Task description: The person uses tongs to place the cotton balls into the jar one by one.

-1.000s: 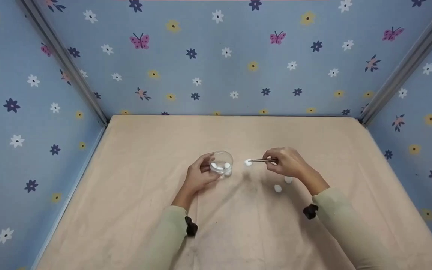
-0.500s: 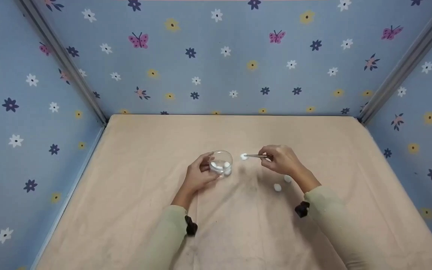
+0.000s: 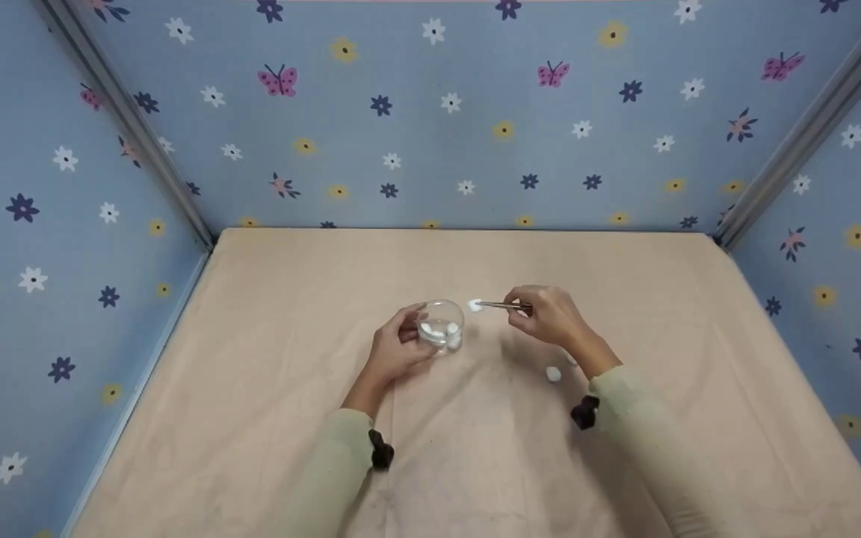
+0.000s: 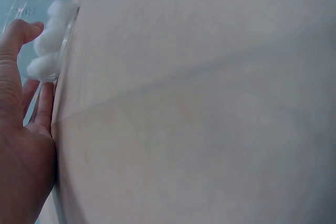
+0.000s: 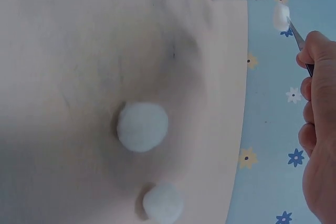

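Note:
My left hand (image 3: pixel 397 353) grips a small clear jar (image 3: pixel 439 312) standing on the cloth, thumb curled round its near side. Several white cotton balls (image 4: pixel 50 40) lie inside it, pressed against the wall in the left wrist view. To the right, my right hand (image 3: pixel 551 315) holds metal tweezers (image 3: pixel 504 305) raised above the table. A cotton ball (image 3: pixel 474 305) is pinched in their tips, just right of the jar's rim and apart from it. Two loose cotton balls, one nearer (image 5: pixel 143 127) and one lower (image 5: pixel 164 203) in the right wrist view, rest below the right hand.
A pale peach cloth (image 3: pixel 288 299) with slight creases covers the table. Blue flower-patterned walls (image 3: pixel 430 142) enclose the back and both sides, with grey metal posts (image 3: pixel 128 119) at the corners. The right forearm passes over the cloth beside the loose balls.
My right hand has moved left and slightly away, bringing the tweezers and cotton ball closer to the jar. One loose ball is now mostly hidden by the right wrist. The left hand stays put.

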Action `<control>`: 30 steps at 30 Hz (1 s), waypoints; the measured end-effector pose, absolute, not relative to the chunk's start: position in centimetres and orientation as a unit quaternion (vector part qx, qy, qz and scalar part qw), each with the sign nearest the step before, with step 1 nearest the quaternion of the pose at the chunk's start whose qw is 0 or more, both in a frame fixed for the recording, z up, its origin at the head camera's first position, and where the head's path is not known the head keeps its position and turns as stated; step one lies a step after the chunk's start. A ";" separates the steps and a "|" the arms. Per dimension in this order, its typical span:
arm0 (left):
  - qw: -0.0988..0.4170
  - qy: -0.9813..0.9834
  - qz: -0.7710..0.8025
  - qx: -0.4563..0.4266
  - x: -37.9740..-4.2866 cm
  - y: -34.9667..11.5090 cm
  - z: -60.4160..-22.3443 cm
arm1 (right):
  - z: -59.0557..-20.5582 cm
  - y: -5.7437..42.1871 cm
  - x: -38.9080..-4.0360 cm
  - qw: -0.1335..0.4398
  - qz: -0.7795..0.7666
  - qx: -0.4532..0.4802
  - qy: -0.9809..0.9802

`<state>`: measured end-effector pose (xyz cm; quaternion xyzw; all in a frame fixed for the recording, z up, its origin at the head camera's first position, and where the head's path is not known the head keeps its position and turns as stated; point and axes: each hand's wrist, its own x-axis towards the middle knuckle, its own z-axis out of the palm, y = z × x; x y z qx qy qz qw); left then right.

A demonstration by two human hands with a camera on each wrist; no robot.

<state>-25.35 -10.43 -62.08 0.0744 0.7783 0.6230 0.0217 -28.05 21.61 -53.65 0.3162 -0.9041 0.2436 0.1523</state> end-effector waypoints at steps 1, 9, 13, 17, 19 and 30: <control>0.023 0.778 0.624 0.074 -25.4 -10.4 -62.1 | -53.6 21.4 -28.1 0.152 0.244 0.317 -0.904; 0.022 0.776 0.626 0.068 -25.4 -10.4 -62.1 | -53.8 20.0 -28.2 0.166 0.250 0.328 -0.896; 0.018 0.781 0.621 0.068 -25.5 -10.3 -62.1 | -53.9 19.2 -28.2 0.168 0.257 0.326 -0.894; 0.015 0.785 0.615 0.072 -25.5 -10.4 -62.2 | -53.8 18.5 -28.1 0.165 0.262 0.321 -0.895; 0.014 0.787 0.612 0.075 -25.5 -10.4 -62.2 | -53.8 18.2 -28.1 0.162 0.262 0.321 -0.896; 0.011 0.789 0.609 0.075 -25.5 -10.3 -62.3 | -54.2 17.1 -28.2 0.172 0.273 0.324 -0.889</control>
